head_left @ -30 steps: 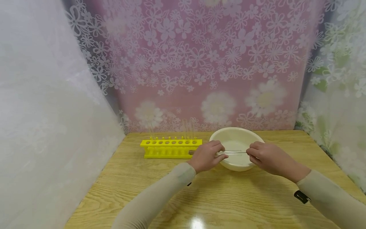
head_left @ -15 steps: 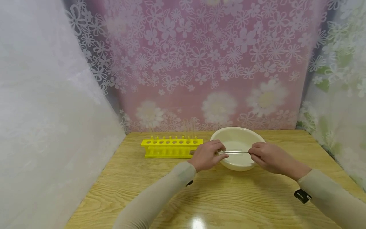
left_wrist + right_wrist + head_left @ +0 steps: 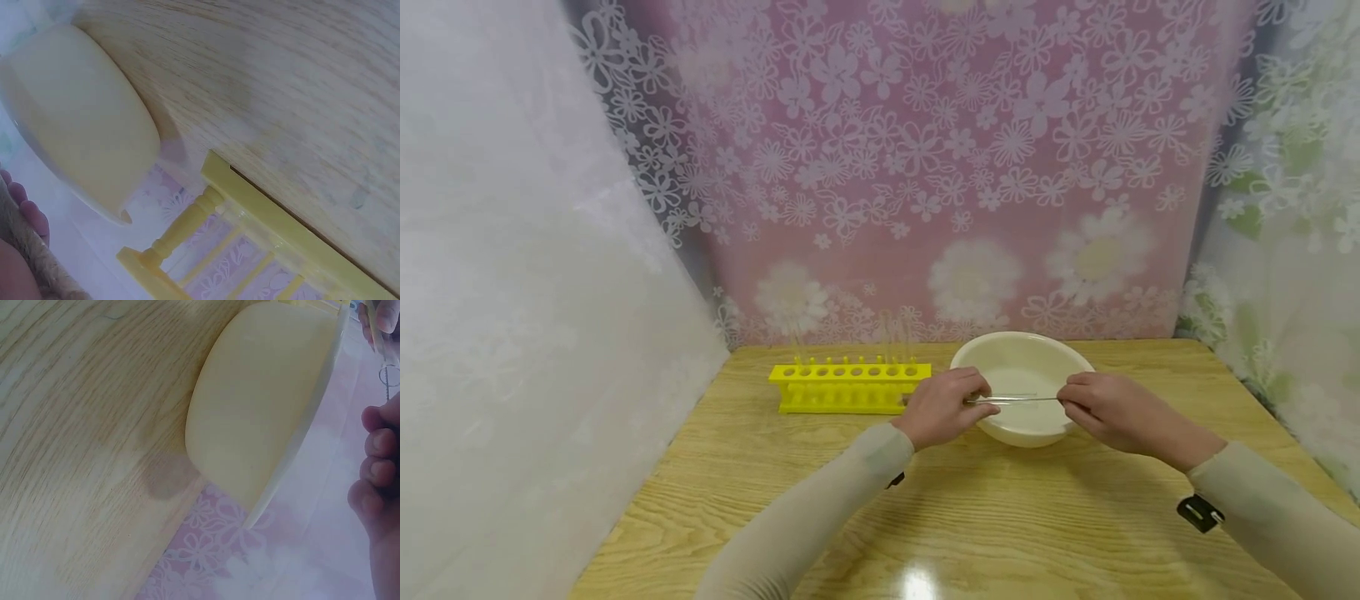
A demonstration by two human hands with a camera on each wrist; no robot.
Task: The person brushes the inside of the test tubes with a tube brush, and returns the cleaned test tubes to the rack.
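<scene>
Gripping tube (image 3: 1009, 399) in left hand (image 3: 942, 408), brush (image 3: 1047, 399) in right hand (image 3: 1107, 410), over bowl (image 3: 1026, 437) by far edge of table (image 3: 1022, 517); could crack if tugged crooked.

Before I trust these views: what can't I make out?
Glass tube, gripped part: hidden by the left hand in the head view.
Wire, held end: hidden by the right hand in the head and right wrist views.
Left hand: mostly cut off by the left and bottom edges in the left wrist view.
Upright tubes, contents: too faint against the pink backdrop in the head view.
</scene>
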